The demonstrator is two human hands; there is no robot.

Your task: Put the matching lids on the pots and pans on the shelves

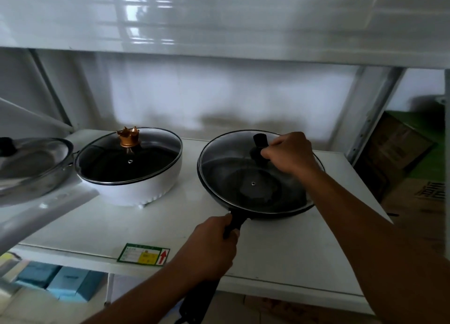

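Black pan (pixel 255 189): center-right of frame, sits on white shelf (pixel 304 245); long black handle (pixel 232 226) runs toward lower center.
Glass lid (pixel 233 158): on the black pan, rim looks seated all round; small vent hole near the middle; black knob (pixel 260 141) w/ tall stem at upper right of lid.
Right hand (pixel 289 153): over far-right side of lid, fingers curled tight around base of the black knob; forearm crosses near-right edge of pan.
Left hand (pixel 211 245): lower center, fist wrapped firmly round the pan handle; handle's far end pokes out below the wrist at bottom edge.
White pot (pixel 136 187): center-left, same shelf, apart from black pan; has its own glass lid w/ a gold crown-shaped knob (pixel 128 137).
Steel pan (pixel 31 177): far left edge, partly cut off, w/ lid & dark knob; just beside white pot, can't tell if touching.
Shelf label (pixel 143 254): green/yellow sticker w/ red arrow, front lip of shelf, lower center-left.
Cardboard boxes (pixel 399 158): right edge, behind shelf upright.
Blue boxes (pixel 63 284): lower left, under the shelf.
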